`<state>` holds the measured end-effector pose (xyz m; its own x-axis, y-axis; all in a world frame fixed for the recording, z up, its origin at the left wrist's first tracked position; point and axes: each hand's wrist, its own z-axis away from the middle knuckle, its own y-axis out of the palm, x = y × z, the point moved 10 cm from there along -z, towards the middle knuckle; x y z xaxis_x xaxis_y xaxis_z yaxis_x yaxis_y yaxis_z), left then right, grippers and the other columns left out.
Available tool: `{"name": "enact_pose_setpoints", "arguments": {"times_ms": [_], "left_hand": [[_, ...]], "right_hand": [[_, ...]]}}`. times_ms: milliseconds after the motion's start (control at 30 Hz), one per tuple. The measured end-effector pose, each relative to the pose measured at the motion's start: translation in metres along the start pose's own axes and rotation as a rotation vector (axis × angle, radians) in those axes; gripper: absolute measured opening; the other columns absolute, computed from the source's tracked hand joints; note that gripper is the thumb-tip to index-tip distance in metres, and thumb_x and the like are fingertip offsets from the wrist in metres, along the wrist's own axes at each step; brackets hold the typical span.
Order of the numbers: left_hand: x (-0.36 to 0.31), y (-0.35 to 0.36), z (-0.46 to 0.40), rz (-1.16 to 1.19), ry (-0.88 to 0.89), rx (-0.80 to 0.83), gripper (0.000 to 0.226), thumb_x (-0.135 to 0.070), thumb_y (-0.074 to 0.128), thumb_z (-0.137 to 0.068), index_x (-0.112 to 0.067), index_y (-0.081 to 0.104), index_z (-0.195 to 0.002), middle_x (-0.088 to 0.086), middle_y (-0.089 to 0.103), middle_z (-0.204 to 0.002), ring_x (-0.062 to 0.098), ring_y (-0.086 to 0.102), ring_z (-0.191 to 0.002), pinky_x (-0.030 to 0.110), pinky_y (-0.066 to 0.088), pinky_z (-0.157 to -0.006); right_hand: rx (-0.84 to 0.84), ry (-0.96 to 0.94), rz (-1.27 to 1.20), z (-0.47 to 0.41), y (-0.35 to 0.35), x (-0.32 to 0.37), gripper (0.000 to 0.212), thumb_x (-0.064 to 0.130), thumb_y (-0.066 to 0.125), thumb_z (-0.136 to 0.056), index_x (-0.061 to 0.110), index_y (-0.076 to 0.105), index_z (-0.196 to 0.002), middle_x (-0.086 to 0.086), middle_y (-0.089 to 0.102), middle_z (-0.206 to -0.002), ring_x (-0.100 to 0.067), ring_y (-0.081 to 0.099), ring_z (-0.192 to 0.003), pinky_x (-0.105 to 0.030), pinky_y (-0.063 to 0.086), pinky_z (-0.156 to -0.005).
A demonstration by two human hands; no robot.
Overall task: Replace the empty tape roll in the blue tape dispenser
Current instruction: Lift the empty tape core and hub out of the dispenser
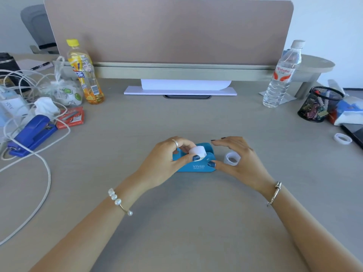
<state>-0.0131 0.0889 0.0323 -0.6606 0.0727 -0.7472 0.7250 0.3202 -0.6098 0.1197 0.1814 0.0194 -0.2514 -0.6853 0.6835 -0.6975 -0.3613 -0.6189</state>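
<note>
Left hand [165, 159] pinches roll [198, 151] above dispenser [193, 167].

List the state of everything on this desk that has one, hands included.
Blue tape dispenser: upright, right hand gripping its end.
White roll: pinched by left hand over the dispenser.
Second roll: loose on desk beside dispenser.
Tea bottle: upright, capped.
Water bottle: upright, capped.
Stapler: closed.

Left hand [165, 160] hides the left end of the blue tape dispenser [197, 168]; print beneath VIVID unreadable
</note>
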Motion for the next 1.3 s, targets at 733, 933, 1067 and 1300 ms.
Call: {"name": "enact_pose_setpoints", "arguments": {"times_ms": [733,933,1067,1300], "left_hand": [[-0.028,0.042,0.007,-0.120,0.062,0.125,0.015,-0.041,0.061,-0.083,-0.026,0.058,-0.087,-0.016,0.058,-0.089,-0.003,0.048,-0.093,0.004,0.032,-0.074],[-0.033,0.037,0.001,-0.077,0.086,0.106,0.013,-0.021,0.065,-0.082,-0.024,0.053,-0.083,-0.011,0.051,-0.113,0.007,0.053,-0.100,0.014,0.041,-0.085],[-0.034,0.049,0.004,-0.062,0.053,0.204,0.015,-0.017,0.066,-0.082,-0.023,0.053,-0.079,-0.015,0.058,-0.106,0.008,0.059,-0.095,0.002,0.038,-0.078],[-0.036,0.060,0.004,0.033,0.024,0.228,0.028,-0.021,0.073,-0.076,-0.026,0.056,-0.098,-0.014,0.065,-0.101,-0.005,0.058,-0.090,0.008,0.043,-0.083]], "right_hand": [[-0.069,0.032,0.034,0.044,-0.007,0.006,0.016,0.029,0.077,-0.065,0.017,0.068,-0.072,0.023,0.062,-0.085,-0.003,0.049,-0.099,-0.004,0.032,-0.080],[-0.014,0.060,0.098,0.050,-0.017,-0.005,0.018,0.031,0.078,-0.067,0.021,0.070,-0.080,0.010,0.069,-0.091,-0.010,0.050,-0.099,-0.006,0.032,-0.082],[-0.005,0.120,0.143,0.056,-0.033,-0.021,0.018,0.032,0.077,-0.068,0.025,0.070,-0.083,0.009,0.069,-0.090,-0.008,0.050,-0.092,-0.006,0.033,-0.077],[-0.001,0.200,0.227,0.060,-0.054,-0.047,0.019,0.035,0.076,-0.068,0.024,0.070,-0.082,0.007,0.067,-0.091,-0.005,0.047,-0.085,-0.009,0.034,-0.072]]}}
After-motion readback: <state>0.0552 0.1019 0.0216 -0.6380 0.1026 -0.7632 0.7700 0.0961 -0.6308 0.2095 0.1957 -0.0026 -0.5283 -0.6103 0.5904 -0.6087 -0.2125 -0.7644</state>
